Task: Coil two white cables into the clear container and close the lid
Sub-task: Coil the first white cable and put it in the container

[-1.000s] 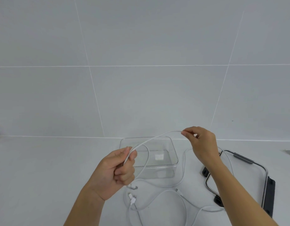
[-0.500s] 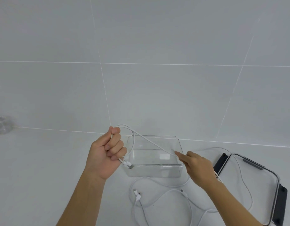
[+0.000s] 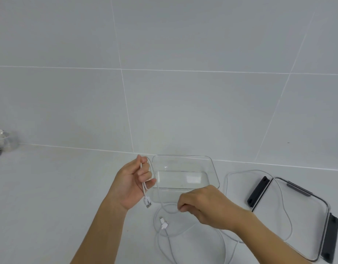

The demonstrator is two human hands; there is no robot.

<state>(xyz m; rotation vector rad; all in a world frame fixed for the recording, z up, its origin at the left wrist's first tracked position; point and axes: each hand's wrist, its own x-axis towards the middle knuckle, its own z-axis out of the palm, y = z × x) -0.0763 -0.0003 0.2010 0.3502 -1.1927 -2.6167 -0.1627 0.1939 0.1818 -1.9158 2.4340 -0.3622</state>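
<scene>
My left hand (image 3: 133, 182) is closed around a loop of a white cable (image 3: 145, 189), whose USB plug (image 3: 148, 202) hangs below my fingers, just left of the clear container (image 3: 213, 168). My right hand (image 3: 204, 204), in front of the container, pinches the same cable lower down. That cable runs on over the counter and across the lid (image 3: 305, 216). A second white cable (image 3: 164, 224) lies loose on the counter below my hands, its plug pointing up. The container stands open with nothing inside.
The clear lid with black latches lies flat to the right of the container. A clear object (image 3: 2, 143) sits at the far left edge by the tiled wall. The white counter (image 3: 50, 197) stretches left of my arm.
My right hand has come down and toward me, from the container's front rim to the counter in front of it, drawing cable along. My left hand has gathered another turn of cable.
</scene>
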